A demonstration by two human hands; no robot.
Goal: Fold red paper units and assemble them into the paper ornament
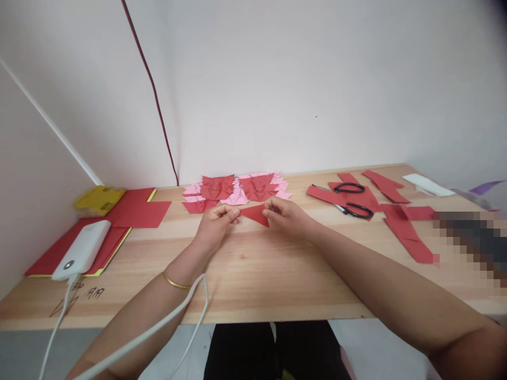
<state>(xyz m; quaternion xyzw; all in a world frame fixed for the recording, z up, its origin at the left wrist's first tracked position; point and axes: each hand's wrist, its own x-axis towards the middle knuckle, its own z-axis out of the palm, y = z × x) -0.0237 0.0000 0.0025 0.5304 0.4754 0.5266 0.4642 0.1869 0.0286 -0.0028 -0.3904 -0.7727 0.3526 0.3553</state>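
Observation:
A small red piece of folded paper (255, 214), triangular in outline, is stretched between my two hands above the wooden table. My left hand (217, 221) pinches its left corner between thumb and fingers. At its right side, the thumb and fingers of my right hand (285, 217) are closed on the paper. Just behind my hands, against the wall, lie rows of folded red paper pieces (217, 188) and pink ones (236, 193). A gold bangle (176, 279) circles my left wrist.
Black-handled scissors (352, 200) lie among red paper scraps (407, 232) on the right, near a white strip (428, 184). Leftward are stacked red sheets (138, 214), a yellow packet (99, 199) and a white power bank (83, 249). Its white cable (158, 322) loops past my left forearm.

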